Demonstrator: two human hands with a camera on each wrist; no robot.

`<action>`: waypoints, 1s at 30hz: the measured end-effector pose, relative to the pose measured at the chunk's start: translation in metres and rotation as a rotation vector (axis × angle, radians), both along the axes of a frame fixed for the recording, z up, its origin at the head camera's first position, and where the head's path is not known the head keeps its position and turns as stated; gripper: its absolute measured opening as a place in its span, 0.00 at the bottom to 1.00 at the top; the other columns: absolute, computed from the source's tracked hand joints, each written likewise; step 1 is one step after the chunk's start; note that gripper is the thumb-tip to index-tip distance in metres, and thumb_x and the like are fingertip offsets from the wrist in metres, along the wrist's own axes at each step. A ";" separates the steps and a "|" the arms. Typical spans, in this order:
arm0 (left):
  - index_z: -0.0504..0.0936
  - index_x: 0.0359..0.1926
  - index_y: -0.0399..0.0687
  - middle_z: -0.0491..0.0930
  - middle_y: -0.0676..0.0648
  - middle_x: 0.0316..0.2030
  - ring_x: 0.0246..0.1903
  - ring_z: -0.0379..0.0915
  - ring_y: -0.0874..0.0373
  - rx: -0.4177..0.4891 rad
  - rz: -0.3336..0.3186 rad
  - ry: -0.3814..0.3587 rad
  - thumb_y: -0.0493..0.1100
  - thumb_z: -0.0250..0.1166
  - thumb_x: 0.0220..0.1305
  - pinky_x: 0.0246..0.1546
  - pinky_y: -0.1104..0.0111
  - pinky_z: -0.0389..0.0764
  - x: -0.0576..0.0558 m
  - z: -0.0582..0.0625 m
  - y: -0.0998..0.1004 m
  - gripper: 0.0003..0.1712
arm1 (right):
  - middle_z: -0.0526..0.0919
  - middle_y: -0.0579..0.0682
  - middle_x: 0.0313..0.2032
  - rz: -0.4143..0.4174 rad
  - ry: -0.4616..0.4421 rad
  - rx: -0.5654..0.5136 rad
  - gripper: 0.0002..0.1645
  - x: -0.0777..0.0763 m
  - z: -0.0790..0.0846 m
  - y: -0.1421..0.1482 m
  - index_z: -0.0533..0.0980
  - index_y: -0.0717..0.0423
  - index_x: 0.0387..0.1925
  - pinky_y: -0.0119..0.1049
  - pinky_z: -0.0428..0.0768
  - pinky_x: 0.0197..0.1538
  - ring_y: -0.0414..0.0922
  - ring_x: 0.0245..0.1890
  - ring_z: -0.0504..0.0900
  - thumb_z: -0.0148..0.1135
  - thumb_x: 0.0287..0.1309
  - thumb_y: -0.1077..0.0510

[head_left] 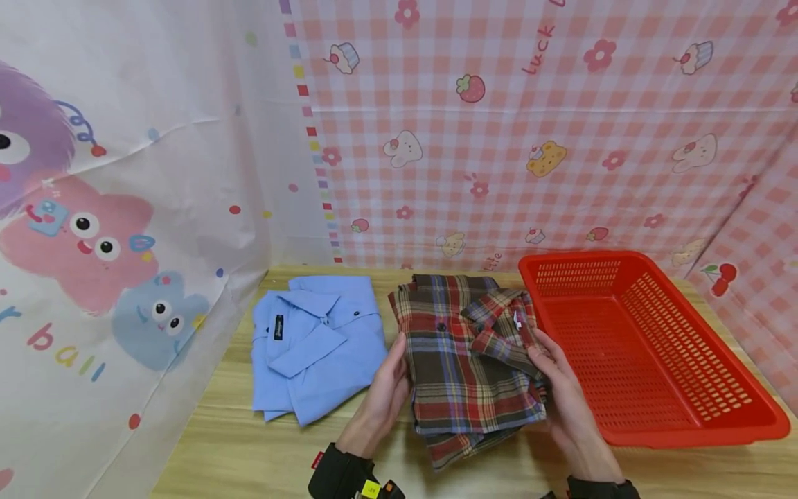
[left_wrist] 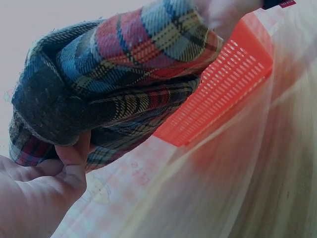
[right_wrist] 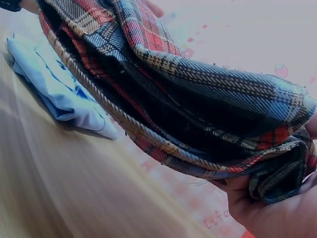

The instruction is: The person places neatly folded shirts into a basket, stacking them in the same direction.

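Left hand (head_left: pixel 383 396) and right hand (head_left: pixel 570 402) grip a folded plaid shirt (head_left: pixel 464 367); gaping layers (right_wrist: pixel 208 82), I judge, could make it unfold.

Tabletop (head_left: pixel 212 450): pale wood grain.
Blue shirt (head_left: pixel 337 371): folded, lies on left part of tabletop, black label at collar, dark buttons.
Red basket (head_left: pixel 679 439): perforated walls, sits on right part of tabletop.
Pink gingham backdrop (head_left: pixel 436 180): hangs behind, printed with strawberries, cupcakes, flowers, rabbits, words "luck" and "life".
White sheet (head_left: pixel 187 180): hangs at left, creased, shows purple, pink and blue cartoon figures, coloured dots.
Right-hand panel (head_left: pixel 763 222): pink check, cherry print.
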State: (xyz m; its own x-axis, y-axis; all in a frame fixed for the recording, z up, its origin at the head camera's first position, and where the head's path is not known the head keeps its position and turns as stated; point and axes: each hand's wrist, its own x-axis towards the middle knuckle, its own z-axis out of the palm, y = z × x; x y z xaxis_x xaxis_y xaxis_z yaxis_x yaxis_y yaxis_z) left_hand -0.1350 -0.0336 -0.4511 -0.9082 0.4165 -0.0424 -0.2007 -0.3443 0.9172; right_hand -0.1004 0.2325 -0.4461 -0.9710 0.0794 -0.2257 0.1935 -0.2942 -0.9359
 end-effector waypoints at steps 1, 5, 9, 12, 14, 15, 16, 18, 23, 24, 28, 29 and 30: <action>0.29 0.82 0.44 0.29 0.40 0.82 0.81 0.23 0.42 0.004 -0.005 0.008 0.64 0.39 0.81 0.79 0.47 0.34 0.000 0.001 0.000 0.47 | 0.67 0.42 0.59 -0.001 0.004 -0.001 0.27 0.000 0.001 0.000 0.57 0.36 0.73 0.34 0.82 0.51 0.36 0.51 0.78 0.50 0.79 0.45; 0.28 0.82 0.44 0.27 0.40 0.82 0.81 0.22 0.42 -0.002 -0.015 0.027 0.64 0.39 0.81 0.79 0.48 0.32 0.000 0.004 0.001 0.47 | 0.71 0.39 0.57 0.000 0.023 0.001 0.26 0.001 0.004 0.002 0.58 0.35 0.72 0.32 0.81 0.51 0.35 0.51 0.78 0.50 0.79 0.45; 0.30 0.82 0.44 0.30 0.40 0.82 0.81 0.23 0.43 0.005 -0.022 0.038 0.64 0.39 0.81 0.79 0.48 0.33 -0.001 0.006 0.001 0.47 | 0.74 0.36 0.55 0.001 0.031 -0.007 0.25 0.000 0.006 0.003 0.58 0.35 0.71 0.32 0.80 0.52 0.35 0.51 0.78 0.50 0.79 0.46; 0.31 0.82 0.44 0.33 0.39 0.82 0.81 0.26 0.43 0.010 -0.031 0.043 0.64 0.39 0.81 0.79 0.48 0.34 -0.001 0.007 0.001 0.46 | 0.72 0.38 0.56 -0.001 0.025 -0.007 0.24 0.001 0.007 0.003 0.58 0.35 0.71 0.32 0.81 0.51 0.35 0.50 0.78 0.49 0.79 0.46; 0.31 0.83 0.45 0.34 0.39 0.82 0.81 0.26 0.43 0.009 -0.035 0.050 0.64 0.39 0.81 0.79 0.48 0.35 -0.001 0.007 0.001 0.46 | 0.70 0.39 0.57 -0.002 0.021 -0.007 0.24 0.001 0.007 0.004 0.58 0.34 0.70 0.32 0.81 0.51 0.35 0.51 0.78 0.49 0.79 0.45; 0.31 0.83 0.45 0.33 0.40 0.82 0.81 0.26 0.43 0.007 -0.035 0.052 0.64 0.39 0.81 0.79 0.48 0.34 -0.001 0.008 0.002 0.46 | 0.69 0.40 0.58 -0.002 0.021 -0.008 0.24 0.001 0.008 0.004 0.58 0.33 0.70 0.32 0.81 0.51 0.35 0.51 0.78 0.49 0.79 0.45; 0.31 0.83 0.45 0.33 0.40 0.82 0.81 0.26 0.43 0.005 -0.035 0.054 0.65 0.39 0.81 0.79 0.48 0.35 -0.001 0.009 0.002 0.46 | 0.69 0.40 0.58 -0.001 0.024 -0.010 0.24 0.001 0.008 0.005 0.58 0.33 0.70 0.32 0.81 0.51 0.35 0.51 0.78 0.49 0.79 0.45; 0.29 0.82 0.44 0.31 0.39 0.82 0.81 0.24 0.42 0.002 -0.037 0.057 0.65 0.39 0.81 0.79 0.48 0.34 -0.001 0.010 0.002 0.48 | 0.70 0.39 0.58 0.000 0.032 -0.014 0.23 0.001 0.009 0.005 0.59 0.33 0.70 0.32 0.81 0.50 0.35 0.51 0.78 0.49 0.79 0.45; 0.30 0.82 0.44 0.31 0.39 0.82 0.81 0.25 0.42 0.007 -0.046 0.063 0.65 0.39 0.81 0.79 0.48 0.35 0.001 0.014 0.002 0.47 | 0.76 0.36 0.54 0.006 0.077 -0.026 0.22 0.002 0.009 0.007 0.60 0.35 0.69 0.32 0.81 0.49 0.34 0.49 0.79 0.48 0.80 0.48; 0.32 0.83 0.44 0.34 0.39 0.82 0.81 0.27 0.43 0.009 -0.046 0.062 0.65 0.39 0.81 0.79 0.49 0.36 0.001 0.015 0.002 0.47 | 0.76 0.35 0.53 0.008 0.084 -0.030 0.22 0.002 0.010 0.008 0.60 0.35 0.69 0.32 0.82 0.49 0.34 0.49 0.79 0.48 0.80 0.48; 0.35 0.83 0.46 0.38 0.40 0.82 0.81 0.31 0.43 0.018 -0.042 0.063 0.64 0.39 0.81 0.79 0.49 0.37 0.001 0.017 0.002 0.45 | 0.77 0.35 0.53 0.016 0.089 -0.036 0.21 0.001 0.012 0.009 0.59 0.35 0.69 0.32 0.82 0.48 0.34 0.48 0.80 0.48 0.80 0.48; 0.36 0.83 0.46 0.39 0.40 0.82 0.81 0.32 0.44 0.021 -0.044 0.066 0.65 0.39 0.81 0.79 0.49 0.38 0.000 0.017 0.002 0.45 | 0.77 0.35 0.53 0.017 0.084 -0.035 0.21 0.000 0.012 0.010 0.59 0.34 0.69 0.32 0.82 0.48 0.34 0.49 0.80 0.48 0.80 0.48; 0.36 0.83 0.47 0.40 0.40 0.82 0.81 0.33 0.44 0.023 -0.046 0.067 0.65 0.40 0.81 0.79 0.49 0.38 0.000 0.017 0.002 0.45 | 0.76 0.35 0.53 0.016 0.078 -0.032 0.21 0.000 0.013 0.010 0.59 0.34 0.69 0.32 0.82 0.48 0.34 0.49 0.80 0.48 0.80 0.47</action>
